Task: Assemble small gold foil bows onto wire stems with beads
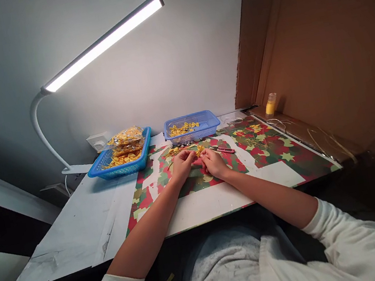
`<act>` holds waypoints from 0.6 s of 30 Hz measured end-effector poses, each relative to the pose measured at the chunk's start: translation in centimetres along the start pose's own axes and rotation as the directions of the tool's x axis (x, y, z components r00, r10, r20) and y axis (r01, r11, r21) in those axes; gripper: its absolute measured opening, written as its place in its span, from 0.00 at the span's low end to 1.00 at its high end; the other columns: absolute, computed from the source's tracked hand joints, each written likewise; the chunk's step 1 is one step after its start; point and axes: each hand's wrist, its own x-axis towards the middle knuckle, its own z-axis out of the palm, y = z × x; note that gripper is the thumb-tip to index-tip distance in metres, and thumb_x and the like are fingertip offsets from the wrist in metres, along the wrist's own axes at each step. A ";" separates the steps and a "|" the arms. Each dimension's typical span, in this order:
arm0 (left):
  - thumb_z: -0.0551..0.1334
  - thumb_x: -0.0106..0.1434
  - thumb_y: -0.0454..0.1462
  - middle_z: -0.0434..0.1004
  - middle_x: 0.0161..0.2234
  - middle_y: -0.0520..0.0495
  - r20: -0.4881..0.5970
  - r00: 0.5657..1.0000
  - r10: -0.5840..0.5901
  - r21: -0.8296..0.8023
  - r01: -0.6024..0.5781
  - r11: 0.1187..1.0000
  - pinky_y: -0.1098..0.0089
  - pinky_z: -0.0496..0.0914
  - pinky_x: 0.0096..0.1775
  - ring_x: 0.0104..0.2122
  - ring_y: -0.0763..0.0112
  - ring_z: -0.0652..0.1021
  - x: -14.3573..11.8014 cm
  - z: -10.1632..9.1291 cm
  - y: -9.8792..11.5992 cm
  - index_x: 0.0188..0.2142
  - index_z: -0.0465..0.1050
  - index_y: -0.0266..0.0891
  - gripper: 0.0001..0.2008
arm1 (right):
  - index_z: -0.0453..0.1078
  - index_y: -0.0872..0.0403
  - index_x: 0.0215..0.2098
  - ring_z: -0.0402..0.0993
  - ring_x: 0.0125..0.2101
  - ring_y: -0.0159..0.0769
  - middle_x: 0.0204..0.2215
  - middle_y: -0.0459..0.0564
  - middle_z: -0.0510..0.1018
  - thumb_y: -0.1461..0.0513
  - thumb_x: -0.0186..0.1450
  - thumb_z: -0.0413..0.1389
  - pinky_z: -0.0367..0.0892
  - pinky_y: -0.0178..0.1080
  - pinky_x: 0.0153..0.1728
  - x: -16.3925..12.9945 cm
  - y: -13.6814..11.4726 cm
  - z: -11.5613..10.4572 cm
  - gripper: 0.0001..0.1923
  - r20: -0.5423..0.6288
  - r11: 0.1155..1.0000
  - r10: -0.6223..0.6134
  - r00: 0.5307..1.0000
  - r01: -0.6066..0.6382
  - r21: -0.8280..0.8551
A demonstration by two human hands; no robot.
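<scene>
Over the patterned table covering, my left hand (183,164) and my right hand (214,162) meet with fingertips pinched close together. A small yellow ribbon bow (199,149) shows between the fingertips, with both hands closed on it; its lower part is hidden by my fingers. Just beyond my left hand lie more yellow ribbon pieces (172,152). A pink-handled tool, perhaps a cutter (226,150), rests to the right of my right hand.
A blue basket (120,170) at left holds bagged and loose yellow bows. Another blue basket (209,130) with yellow bows stands at the back. Yellow scraps (258,141) lie at right, near a yellow bottle (270,105). A lamp (105,42) hangs above; cardboard (320,49) walls the right.
</scene>
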 end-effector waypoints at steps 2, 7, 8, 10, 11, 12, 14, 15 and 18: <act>0.64 0.52 0.50 0.75 0.25 0.50 0.001 1.000 0.014 0.019 -0.014 1.000 0.71 0.69 0.31 0.26 0.72 0.74 0.0 0.0 -0.1 0.27 0.71 0.37 0.17 | 0.57 0.51 0.28 0.60 0.12 0.27 0.13 0.37 0.64 0.62 0.64 0.44 0.56 0.29 0.15 0.0 0.1 0.1 0.06 -0.004 1.000 -0.010 1.000 0.010 -0.010; 0.63 0.53 0.47 0.72 0.23 0.52 0.016 0.997 0.069 0.075 -0.070 0.995 0.73 0.66 0.29 0.24 0.74 0.71 -0.2 0.1 0.4 0.26 0.68 0.37 0.15 | 0.57 0.51 0.29 0.61 0.13 0.27 0.12 0.36 0.64 0.62 0.64 0.44 0.56 0.29 0.16 0.0 0.1 0.0 0.06 0.000 0.999 -0.007 1.000 0.007 -0.037; 0.62 0.54 0.46 0.71 0.23 0.53 0.017 0.996 0.085 0.087 -0.086 0.993 0.73 0.65 0.29 0.24 0.75 0.70 -0.3 0.1 0.5 0.26 0.67 0.37 0.14 | 0.57 0.51 0.28 0.61 0.12 0.27 0.12 0.36 0.64 0.62 0.64 0.44 0.56 0.29 0.16 0.0 0.0 0.0 0.06 0.006 0.999 0.001 1.000 0.000 -0.038; 0.62 0.55 0.45 0.68 0.22 0.54 0.021 0.993 0.112 0.104 -0.114 0.988 0.73 0.64 0.28 0.23 0.76 0.69 -0.4 0.1 0.7 0.24 0.66 0.38 0.13 | 0.57 0.51 0.28 0.61 0.12 0.27 0.12 0.36 0.64 0.63 0.65 0.44 0.56 0.29 0.16 0.0 -0.1 -0.1 0.07 0.017 0.999 0.017 1.000 -0.016 -0.035; 0.62 0.55 0.44 0.68 0.22 0.54 0.020 0.993 0.118 0.110 -0.120 0.987 0.74 0.64 0.28 0.23 0.76 0.68 -0.5 0.2 0.8 0.24 0.65 0.38 0.12 | 0.57 0.51 0.28 0.60 0.12 0.27 0.12 0.36 0.64 0.63 0.65 0.44 0.56 0.29 0.16 0.0 -0.1 -0.1 0.07 0.019 0.999 0.021 1.000 -0.020 -0.032; 0.63 0.55 0.43 0.67 0.22 0.54 0.017 0.993 0.117 0.111 -0.118 0.987 0.74 0.63 0.28 0.23 0.76 0.68 -0.5 0.2 0.8 0.24 0.65 0.38 0.12 | 0.57 0.51 0.28 0.61 0.12 0.27 0.12 0.36 0.64 0.63 0.65 0.44 0.56 0.30 0.16 0.0 -0.1 -0.1 0.07 0.019 0.999 0.021 1.000 -0.020 -0.030; 0.64 0.54 0.43 0.67 0.22 0.54 0.004 0.994 0.105 0.098 -0.105 0.990 0.75 0.63 0.27 0.23 0.77 0.68 -0.4 0.3 0.6 0.24 0.64 0.38 0.12 | 0.57 0.51 0.28 0.61 0.12 0.28 0.11 0.36 0.64 0.62 0.65 0.44 0.56 0.30 0.16 0.0 -0.1 -0.1 0.07 0.015 1.000 0.013 1.000 -0.013 -0.026; 0.64 0.53 0.43 0.67 0.22 0.54 -0.003 0.995 0.099 0.084 -0.098 0.992 0.75 0.63 0.27 0.23 0.77 0.68 -0.4 0.3 0.6 0.25 0.63 0.38 0.12 | 0.57 0.51 0.28 0.62 0.13 0.28 0.11 0.36 0.64 0.62 0.65 0.44 0.56 0.30 0.16 0.0 0.0 0.0 0.07 0.014 1.000 0.008 1.000 -0.007 -0.026; 0.65 0.52 0.42 0.66 0.22 0.56 0.004 0.995 0.095 0.036 -0.095 0.995 0.75 0.64 0.27 0.22 0.78 0.68 -0.3 0.3 0.5 0.29 0.63 0.39 0.12 | 0.57 0.51 0.29 0.62 0.13 0.28 0.11 0.36 0.64 0.62 0.65 0.44 0.56 0.30 0.17 0.0 0.1 0.0 0.07 0.013 1.000 -0.003 1.000 0.003 -0.029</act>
